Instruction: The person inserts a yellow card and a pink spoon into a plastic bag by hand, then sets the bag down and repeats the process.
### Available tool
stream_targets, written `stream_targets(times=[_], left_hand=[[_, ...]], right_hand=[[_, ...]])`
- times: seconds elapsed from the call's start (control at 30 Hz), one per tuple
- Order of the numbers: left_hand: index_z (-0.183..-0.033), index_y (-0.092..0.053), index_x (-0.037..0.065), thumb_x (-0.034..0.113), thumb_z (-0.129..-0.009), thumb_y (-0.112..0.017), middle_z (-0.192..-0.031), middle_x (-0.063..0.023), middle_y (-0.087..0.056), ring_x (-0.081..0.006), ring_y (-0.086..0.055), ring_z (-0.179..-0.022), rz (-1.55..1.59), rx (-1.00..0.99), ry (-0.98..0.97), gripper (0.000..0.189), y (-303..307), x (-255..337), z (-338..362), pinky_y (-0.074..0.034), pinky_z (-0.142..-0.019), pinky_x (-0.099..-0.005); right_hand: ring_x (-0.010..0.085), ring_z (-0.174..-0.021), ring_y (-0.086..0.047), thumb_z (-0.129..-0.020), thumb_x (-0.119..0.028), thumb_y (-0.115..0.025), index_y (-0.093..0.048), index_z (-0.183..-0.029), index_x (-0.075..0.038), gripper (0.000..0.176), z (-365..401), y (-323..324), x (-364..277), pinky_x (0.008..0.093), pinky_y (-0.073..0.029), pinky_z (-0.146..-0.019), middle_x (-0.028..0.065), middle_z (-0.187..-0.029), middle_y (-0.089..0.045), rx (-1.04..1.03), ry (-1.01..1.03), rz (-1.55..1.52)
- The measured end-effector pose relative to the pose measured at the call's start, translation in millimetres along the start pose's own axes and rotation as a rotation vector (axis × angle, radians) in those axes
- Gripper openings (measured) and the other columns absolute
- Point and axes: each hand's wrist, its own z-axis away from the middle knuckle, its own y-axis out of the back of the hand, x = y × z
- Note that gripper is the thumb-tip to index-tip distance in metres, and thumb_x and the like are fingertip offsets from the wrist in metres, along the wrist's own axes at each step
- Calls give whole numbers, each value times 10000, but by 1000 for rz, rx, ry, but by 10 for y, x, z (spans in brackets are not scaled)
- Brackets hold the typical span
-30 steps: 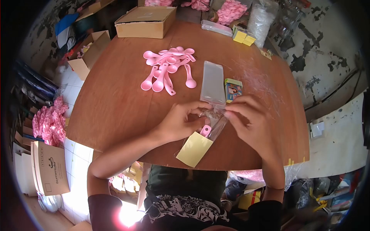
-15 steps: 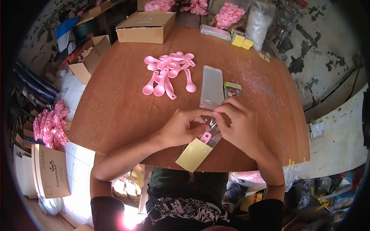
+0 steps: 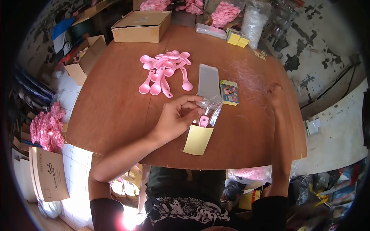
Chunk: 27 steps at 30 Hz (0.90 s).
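Observation:
My left hand (image 3: 175, 117) pinches a clear plastic bag (image 3: 214, 109) near its open end. Inside the bag are a pink spoon, whose handle end (image 3: 204, 121) shows, and a yellow card (image 3: 198, 140) that hides the rest of it. Directly behind lies a stack of flat clear bags (image 3: 208, 79). Beside that stack sits a small pile of printed cards (image 3: 229, 93). Over to the right, my right hand (image 3: 276, 95) is closed by a scatter of thin plastic strips (image 3: 248, 79); its fingertips are too small to show what they hold. Loose pink spoons (image 3: 163, 71) are heaped left of the bags.
A cardboard box (image 3: 140, 27) stands at the table's far left. Along the far right are packed bags (image 3: 211, 30), yellow card stacks (image 3: 237, 37) and a clear plastic roll (image 3: 255, 23). Pink bundles (image 3: 48, 127) and a carton (image 3: 49, 173) are on the left floor.
My right hand has left the bag and moved right to the plastic strips. My left hand still pinches the bag, which now hangs more upright.

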Motion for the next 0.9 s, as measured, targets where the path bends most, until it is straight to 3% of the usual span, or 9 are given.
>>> stream_targets(times=[0.07,0.1,0.17,0.3,0.37,0.5,0.57,0.63,0.9], left_hand=[[-1248,-533,-29,47,-932,-628,-923,-55,-699,-63,-627,-848,-34,28,35,338,13,-26,1,-508,-757,-229],[-1249,-531,-28,47,-935,-623,-921,-59,-699,-66,-629,-843,-4,20,38,336,18,-48,-16,-511,-745,-233],[-1250,-528,-28,48,-938,-618,-920,-63,-698,-69,-631,-837,15,-10,56,333,2,-55,-13,-513,-733,-236],[-1249,-525,-27,57,-937,-624,-960,-78,-693,-84,-643,-840,15,9,85,338,-1,-74,-37,-525,-711,-233],[-1248,-526,-25,61,-935,-627,-976,-84,-691,-88,-645,-844,19,19,88,339,-7,-93,-47,-528,-705,-231],[-1276,-519,-7,126,-941,-636,-1023,-81,-689,-82,-642,-861,96,11,90,379,18,-92,-46,-529,-697,-224],[-1292,-513,4,154,-946,-634,-1035,-78,-690,-78,-642,-867,47,-6,88,396,45,-75,-53,-529,-694,-223],[-1250,-572,16,209,-949,-637,-1016,-58,-701,-70,-650,-841,70,14,234,364,58,-32,-55,-527,-670,-216],[-1104,-680,22,233,-928,-664,-932,-43,-718,-76,-669,-787,16,3,244,275,107,-209,-110,-536,-636,-213]], right_hand=[[198,-985,-674,-845,-71,-601,-698,-1061,-64,236,-26,-25,0,361,-516,-826,126,-1055,-699,93,-7,-521],[198,-985,-674,-845,-71,-601,-698,-1061,-64,236,14,37,-113,361,-516,-826,126,-1055,-699,81,4,-518],[174,-916,-681,-865,-66,-614,-700,-1059,-44,213,296,353,-561,287,-508,-798,91,-1006,-709,142,105,-875],[99,-910,-636,-897,-108,-674,-670,-1067,9,206,765,734,-1158,251,-504,-781,44,-964,-683,-668,287,-1303],[101,-908,-639,-901,-113,-681,-650,-1089,12,228,1009,695,-1381,242,-513,-775,49,-957,-679,-895,237,-1365],[116,-889,-653,-909,-109,-672,-644,-1065,23,206,1206,642,-1593,246,-539,-741,51,-956,-677,-950,125,-1505],[117,-861,-660,-914,-101,-664,-644,-1053,31,193,1230,617,-1620,248,-546,-734,59,-958,-681,-851,77,-1550],[119,-852,-663,-916,-92,-658,-645,-1053,33,186,1236,577,-1611,250,-549,-730,62,-958,-682,-828,92,-1556],[128,-883,-660,-927,-31,-619,-637,-1058,43,152,1219,419,-1548,264,-559,-764,81,-972,-680,-741,103,-1671]])
